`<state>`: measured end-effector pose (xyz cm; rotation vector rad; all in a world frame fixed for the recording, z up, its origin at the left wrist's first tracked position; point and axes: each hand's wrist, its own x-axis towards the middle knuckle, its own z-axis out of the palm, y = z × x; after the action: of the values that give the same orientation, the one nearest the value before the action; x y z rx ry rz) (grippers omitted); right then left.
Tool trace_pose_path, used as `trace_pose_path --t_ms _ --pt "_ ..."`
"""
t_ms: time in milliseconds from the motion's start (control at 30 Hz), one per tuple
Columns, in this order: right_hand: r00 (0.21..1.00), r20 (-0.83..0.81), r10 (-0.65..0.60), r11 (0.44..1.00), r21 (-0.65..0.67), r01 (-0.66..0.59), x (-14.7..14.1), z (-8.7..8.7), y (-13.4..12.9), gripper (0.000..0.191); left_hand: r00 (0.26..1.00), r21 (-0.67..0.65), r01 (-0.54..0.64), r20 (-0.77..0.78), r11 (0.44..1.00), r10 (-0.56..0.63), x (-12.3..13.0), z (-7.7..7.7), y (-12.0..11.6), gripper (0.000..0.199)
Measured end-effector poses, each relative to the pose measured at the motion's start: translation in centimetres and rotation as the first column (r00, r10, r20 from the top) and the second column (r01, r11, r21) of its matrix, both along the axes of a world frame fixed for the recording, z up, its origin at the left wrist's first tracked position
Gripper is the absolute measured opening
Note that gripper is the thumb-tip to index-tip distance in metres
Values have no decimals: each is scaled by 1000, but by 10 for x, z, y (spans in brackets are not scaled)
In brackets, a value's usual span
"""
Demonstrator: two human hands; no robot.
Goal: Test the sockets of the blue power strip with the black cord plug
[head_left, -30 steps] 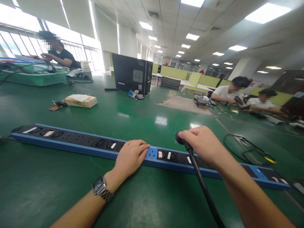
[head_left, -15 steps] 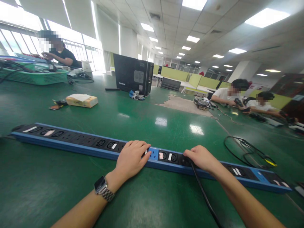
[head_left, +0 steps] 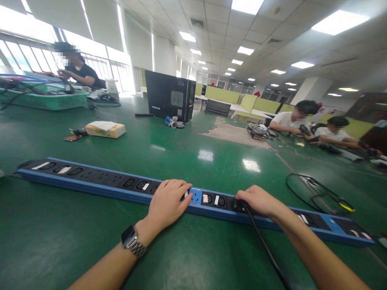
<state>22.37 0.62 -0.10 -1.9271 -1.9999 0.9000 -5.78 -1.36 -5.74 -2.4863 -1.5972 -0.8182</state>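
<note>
A long blue and black power strip (head_left: pixel 99 178) lies across the green table, with rows of sockets and small white labels on top. My left hand (head_left: pixel 169 200) wraps over its middle, beside a blue socket block (head_left: pixel 196 196), fingers on the far side and thumb along the top. Farther right, my right hand (head_left: pixel 256 200) is closed on a black power plug (head_left: pixel 240 204) at one of the sockets. How deep the plug sits is hidden by my fingers. From the plug a thick black cord (head_left: pixel 266 245) runs down toward the near edge of view.
Beyond the strip are a tissue pack (head_left: pixel 105 129), a black computer case (head_left: pixel 169 96), gloves (head_left: pixel 174 122) and a green basket (head_left: pixel 60 100) of cables. A coiled black cable (head_left: pixel 314 193) lies at right. Several people work around the table; one (head_left: pixel 80 72) sits far left.
My right hand and the plug have shifted very slightly right, and more of the plug shows. My left hand stays in place on the strip. The view has moved a little.
</note>
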Motion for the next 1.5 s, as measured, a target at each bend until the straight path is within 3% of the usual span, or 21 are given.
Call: trace_pose_path --t_ms 233,433,800,1000,1100,1333,1400,1500 --pt "999 -46 -18 999 -45 16 -2 -3 0 33 1000 4 -11 3 1000 11 0 0 0 30" --pt "1000 9 -20 999 -32 21 -5 -2 3 35 1000 -10 -22 -15 1000 22 1 0 -1 31" --pt "964 263 -42 998 53 29 -14 -1 -1 41 1000 -22 -11 -6 1000 11 0 0 -1 32" --pt "876 482 -17 997 73 -20 -21 8 -10 39 1000 -19 -20 -3 1000 20 1 0 -1 32" --pt "858 514 21 998 46 -53 -23 9 -11 40 1000 -14 -19 0 1000 19 1 0 -1 32" --pt "891 453 20 990 115 -81 -20 -5 -15 42 1000 -6 -27 -12 1000 27 1 0 -2 32" --pt "932 363 5 988 139 -60 -18 1 -18 43 999 -5 -32 -17 999 32 1 1 -1 32" --pt "982 167 -87 967 252 43 -10 24 -26 46 999 -4 -37 -29 999 37 2 1 0 31"
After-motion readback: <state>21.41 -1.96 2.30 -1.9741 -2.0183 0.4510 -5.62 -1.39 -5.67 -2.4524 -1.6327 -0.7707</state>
